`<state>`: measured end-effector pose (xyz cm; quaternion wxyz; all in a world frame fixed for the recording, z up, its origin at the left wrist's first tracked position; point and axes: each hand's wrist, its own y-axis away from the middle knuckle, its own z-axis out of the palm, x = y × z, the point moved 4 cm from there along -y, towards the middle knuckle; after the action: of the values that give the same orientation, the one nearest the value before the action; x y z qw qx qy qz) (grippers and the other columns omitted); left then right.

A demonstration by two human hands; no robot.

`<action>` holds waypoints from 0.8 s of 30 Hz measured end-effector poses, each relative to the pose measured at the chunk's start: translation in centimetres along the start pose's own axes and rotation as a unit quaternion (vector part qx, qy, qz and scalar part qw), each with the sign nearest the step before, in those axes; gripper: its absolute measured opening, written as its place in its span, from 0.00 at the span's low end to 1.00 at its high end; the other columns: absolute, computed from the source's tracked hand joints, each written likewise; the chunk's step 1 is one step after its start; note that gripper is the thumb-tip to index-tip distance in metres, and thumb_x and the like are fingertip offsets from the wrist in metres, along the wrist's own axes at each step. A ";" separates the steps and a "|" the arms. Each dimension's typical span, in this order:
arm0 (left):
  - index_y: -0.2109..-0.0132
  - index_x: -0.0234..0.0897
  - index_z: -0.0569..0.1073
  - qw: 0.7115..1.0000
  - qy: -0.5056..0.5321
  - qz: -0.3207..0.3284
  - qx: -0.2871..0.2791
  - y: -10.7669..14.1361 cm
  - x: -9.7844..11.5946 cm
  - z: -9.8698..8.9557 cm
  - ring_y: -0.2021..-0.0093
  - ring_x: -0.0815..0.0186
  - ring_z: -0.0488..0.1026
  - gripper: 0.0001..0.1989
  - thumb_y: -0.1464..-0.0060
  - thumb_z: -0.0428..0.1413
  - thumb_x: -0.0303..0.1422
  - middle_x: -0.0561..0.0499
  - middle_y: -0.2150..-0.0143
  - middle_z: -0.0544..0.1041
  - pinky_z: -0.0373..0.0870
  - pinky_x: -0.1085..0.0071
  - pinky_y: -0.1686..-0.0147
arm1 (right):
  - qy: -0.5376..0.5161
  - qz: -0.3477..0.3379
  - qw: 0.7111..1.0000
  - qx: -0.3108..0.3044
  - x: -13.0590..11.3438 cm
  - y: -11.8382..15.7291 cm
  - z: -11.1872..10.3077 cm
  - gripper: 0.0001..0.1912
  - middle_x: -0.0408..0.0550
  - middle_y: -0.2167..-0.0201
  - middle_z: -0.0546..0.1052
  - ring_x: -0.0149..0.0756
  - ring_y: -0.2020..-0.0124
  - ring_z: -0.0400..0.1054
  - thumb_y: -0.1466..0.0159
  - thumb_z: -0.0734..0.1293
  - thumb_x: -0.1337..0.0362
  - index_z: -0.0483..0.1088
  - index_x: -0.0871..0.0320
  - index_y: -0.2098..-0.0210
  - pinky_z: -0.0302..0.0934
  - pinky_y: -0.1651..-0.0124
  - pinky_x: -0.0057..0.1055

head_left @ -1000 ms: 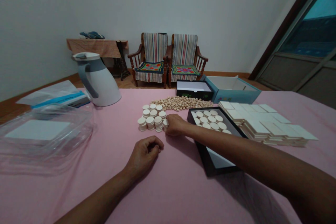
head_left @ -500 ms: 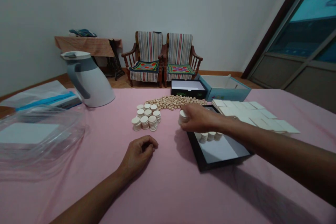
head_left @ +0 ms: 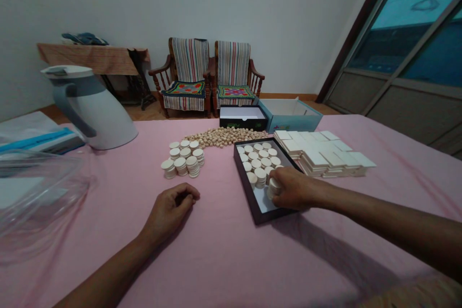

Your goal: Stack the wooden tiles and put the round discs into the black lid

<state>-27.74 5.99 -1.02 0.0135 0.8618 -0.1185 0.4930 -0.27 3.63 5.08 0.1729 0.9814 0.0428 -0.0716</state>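
My right hand (head_left: 290, 187) is closed around a short stack of round white wooden discs (head_left: 273, 188), low over the near part of a black-rimmed tray (head_left: 257, 212). Several more disc stacks (head_left: 260, 176) stand in rows inside that tray. Its lining is pale, and my right fingers hide part of it. On the pink cloth, my left hand (head_left: 171, 209) rests with its fingers loosely curled in and nothing visible in them. Just beyond it stands a cluster of similar disc stacks (head_left: 181, 166).
Small wooden beads (head_left: 224, 137) lie piled behind the tray. Stacked white square tiles (head_left: 321, 154) sit right of it. A black box (head_left: 242, 122) and a blue box (head_left: 294, 122) stand at the far edge. Leftward are a white jug (head_left: 104, 120) and clear plastic packaging (head_left: 39, 192).
My right hand has carried the disc stack from left of the tray to over its near part. My left hand stays resting on the cloth. The camera view has turned slightly right.
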 end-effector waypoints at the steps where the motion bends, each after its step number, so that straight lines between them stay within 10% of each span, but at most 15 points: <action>1: 0.71 0.34 0.73 1.000 -0.003 0.000 -0.001 0.0 0.0 0.0 0.74 0.67 0.68 0.09 0.53 0.51 0.33 0.52 0.76 0.72 0.62 0.75 0.73 | -0.002 0.003 1.000 -0.011 -0.1 -0.2 0.2 0.16 0.60 0.62 0.76 0.43 0.62 0.71 0.52 0.66 0.65 0.73 0.64 0.64 0.61 0.67 0.30; 24: 0.68 0.35 0.73 0.999 -0.036 0.007 -0.037 -0.1 -0.7 0.0 0.72 0.66 0.69 0.10 0.50 0.50 0.36 0.51 0.73 0.74 0.63 0.73 0.71 | 0.021 0.065 0.993 -0.092 -3.2 -1.2 0.9 0.27 0.64 0.58 0.76 0.48 0.57 0.73 0.57 0.69 0.71 0.72 0.67 0.55 0.66 0.67 0.30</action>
<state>-28.04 6.26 -1.62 0.0373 0.8772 -0.1435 0.4567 -3.64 4.21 4.35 0.2655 0.9634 -0.0115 -0.0353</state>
